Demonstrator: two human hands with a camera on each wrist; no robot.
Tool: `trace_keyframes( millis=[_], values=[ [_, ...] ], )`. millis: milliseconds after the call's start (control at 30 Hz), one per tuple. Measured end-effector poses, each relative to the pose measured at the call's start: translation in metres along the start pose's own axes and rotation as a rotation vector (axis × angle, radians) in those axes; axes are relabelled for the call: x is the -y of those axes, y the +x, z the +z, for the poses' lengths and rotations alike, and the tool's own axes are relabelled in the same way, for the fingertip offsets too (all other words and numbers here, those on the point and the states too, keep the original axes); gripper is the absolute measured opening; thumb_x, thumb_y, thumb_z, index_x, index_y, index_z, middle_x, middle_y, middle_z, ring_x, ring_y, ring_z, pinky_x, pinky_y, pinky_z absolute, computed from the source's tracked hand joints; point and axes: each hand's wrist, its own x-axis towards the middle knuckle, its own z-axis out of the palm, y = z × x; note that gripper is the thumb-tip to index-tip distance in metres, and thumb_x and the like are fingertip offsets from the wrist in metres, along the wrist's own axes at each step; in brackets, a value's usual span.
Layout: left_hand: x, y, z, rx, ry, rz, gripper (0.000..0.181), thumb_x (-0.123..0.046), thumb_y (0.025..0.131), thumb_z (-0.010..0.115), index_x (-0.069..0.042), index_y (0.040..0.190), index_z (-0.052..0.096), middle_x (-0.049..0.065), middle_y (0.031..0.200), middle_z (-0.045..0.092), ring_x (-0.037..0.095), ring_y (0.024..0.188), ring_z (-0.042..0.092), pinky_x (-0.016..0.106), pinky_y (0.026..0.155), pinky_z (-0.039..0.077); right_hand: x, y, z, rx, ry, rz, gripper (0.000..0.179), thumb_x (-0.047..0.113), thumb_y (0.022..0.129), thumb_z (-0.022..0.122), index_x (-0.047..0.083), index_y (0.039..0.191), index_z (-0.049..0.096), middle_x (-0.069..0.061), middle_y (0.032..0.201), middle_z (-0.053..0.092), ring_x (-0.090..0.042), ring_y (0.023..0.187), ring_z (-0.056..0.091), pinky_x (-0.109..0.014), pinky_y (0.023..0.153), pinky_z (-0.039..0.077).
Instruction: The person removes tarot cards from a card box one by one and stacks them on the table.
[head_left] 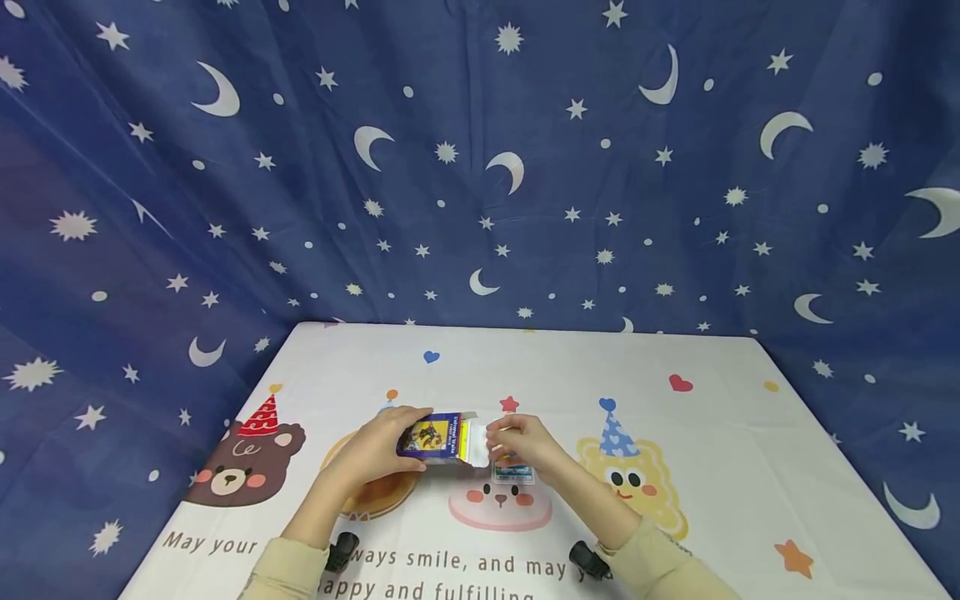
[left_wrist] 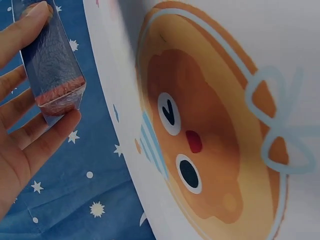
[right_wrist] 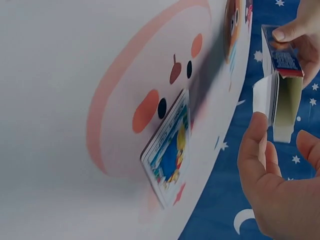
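My left hand [head_left: 382, 446] grips a small tuck box for cards [head_left: 431, 437], blue with a yellow picture, above the table; its thumb and fingers hold opposite sides, as the left wrist view also shows. The box's end stands open toward the right, its white flap [head_left: 478, 443] folded out. In the right wrist view the inside of the box [right_wrist: 287, 97] looks hollow near the mouth. My right hand [head_left: 527, 442] is at that end, fingertip right at the flap and thumb apart. Below it a small stack of picture cards [right_wrist: 170, 150] lies on the table, partly hidden in the head view.
The table [head_left: 735, 483] has a white cloth printed with cartoon animals, hearts and lettering. Behind it hangs a blue curtain [head_left: 480, 183] with moons and stars. Black wrist cameras [head_left: 342, 552] sit below both forearms.
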Motion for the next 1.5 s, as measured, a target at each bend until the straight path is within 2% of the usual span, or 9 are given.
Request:
trace_keyframes(
  millis=[167, 467, 867, 1033, 1200, 1500],
  values=[
    [-0.004, 0.003, -0.001, -0.003, 0.011, 0.026, 0.076, -0.027, 0.067, 0.085, -0.013, 0.134, 0.052, 0.010, 0.132, 0.056, 0.032, 0.123, 0.049, 0.051, 0.103, 0.041, 0.001, 0.001, 0.006, -0.013, 0.001, -0.010, 0.025, 0.013, 0.089, 0.060, -0.006, 0.105, 0.060, -0.016, 0.092, 0.069, -0.012, 0.066, 0.065, -0.031, 0.067, 0.059],
    [-0.012, 0.006, -0.003, 0.020, -0.006, 0.015, 0.076, -0.027, 0.068, 0.085, -0.014, 0.135, 0.051, 0.010, 0.133, 0.055, 0.031, 0.124, 0.049, 0.051, 0.103, 0.042, 0.001, 0.002, 0.012, -0.027, -0.026, -0.013, 0.030, 0.018, 0.088, 0.065, -0.006, 0.105, 0.057, -0.012, 0.083, 0.068, -0.009, 0.058, 0.061, -0.024, 0.060, 0.056],
    [-0.014, 0.010, -0.002, 0.007, 0.009, 0.052, 0.075, -0.028, 0.067, 0.085, -0.014, 0.134, 0.052, 0.010, 0.131, 0.057, 0.030, 0.121, 0.051, 0.049, 0.100, 0.044, 0.000, 0.004, 0.020, -0.068, -0.046, -0.043, 0.027, 0.013, 0.086, 0.067, -0.005, 0.100, 0.053, -0.012, 0.076, 0.065, -0.007, 0.054, 0.058, -0.027, 0.059, 0.058],
    [-0.015, 0.009, -0.003, 0.000, 0.004, 0.063, 0.076, -0.027, 0.067, 0.085, -0.014, 0.134, 0.052, 0.011, 0.131, 0.057, 0.031, 0.122, 0.051, 0.050, 0.100, 0.044, -0.003, 0.007, 0.022, -0.052, -0.049, -0.055, 0.025, 0.005, 0.082, 0.067, -0.005, 0.097, 0.050, -0.005, 0.068, 0.058, -0.007, 0.054, 0.055, -0.027, 0.057, 0.058],
    [-0.015, 0.007, -0.003, -0.002, 0.006, 0.072, 0.075, -0.027, 0.068, 0.085, -0.013, 0.134, 0.052, 0.011, 0.131, 0.056, 0.031, 0.123, 0.050, 0.050, 0.101, 0.044, -0.006, 0.008, 0.023, -0.053, -0.056, -0.052, 0.021, 0.001, 0.081, 0.066, -0.003, 0.091, 0.049, -0.002, 0.064, 0.055, -0.007, 0.053, 0.053, -0.026, 0.056, 0.057],
    [-0.014, 0.007, -0.005, -0.014, -0.009, 0.077, 0.076, -0.026, 0.068, 0.085, -0.011, 0.134, 0.052, 0.012, 0.131, 0.056, 0.034, 0.123, 0.049, 0.052, 0.100, 0.043, -0.002, 0.005, 0.020, -0.061, -0.051, -0.045, 0.019, 0.007, 0.084, 0.067, 0.001, 0.076, 0.051, 0.000, 0.061, 0.055, -0.008, 0.052, 0.052, -0.022, 0.055, 0.056]
  ],
)
